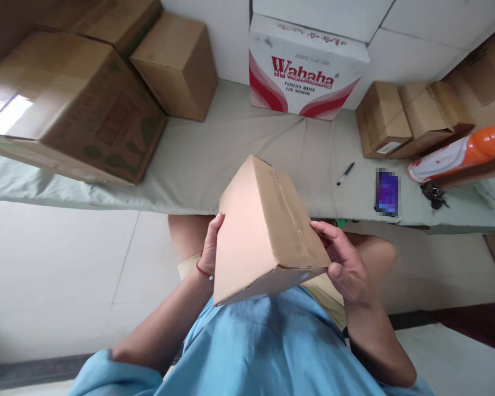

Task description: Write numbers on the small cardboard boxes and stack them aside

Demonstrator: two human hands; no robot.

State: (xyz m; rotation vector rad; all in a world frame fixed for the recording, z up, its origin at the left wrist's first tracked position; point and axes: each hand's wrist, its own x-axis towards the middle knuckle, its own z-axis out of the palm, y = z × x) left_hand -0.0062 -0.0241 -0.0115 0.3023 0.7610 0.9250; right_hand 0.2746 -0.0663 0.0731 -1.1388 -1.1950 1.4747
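A plain brown cardboard box [243,236] is tilted between my two hands, above my lap at the front edge of the table. My left hand [210,242] grips its left side, with the thumb on the edge and the other fingers hidden behind or beneath. My right hand [344,261] is at the box's right side, fingers and thumb against its edge and lower right corner. Along the box's upper right face runs a seam. A red string bracelet circles my left wrist.
On the cloth-covered table [231,129] stand a large carton [78,110], a smaller box [181,66], a white Wahaha carton [305,71] and several small boxes [383,118]. Nearer lie a pen [345,174], a blurred-out phone-like object [386,191], keys [435,193] and an orange-and-white cylinder [462,154].
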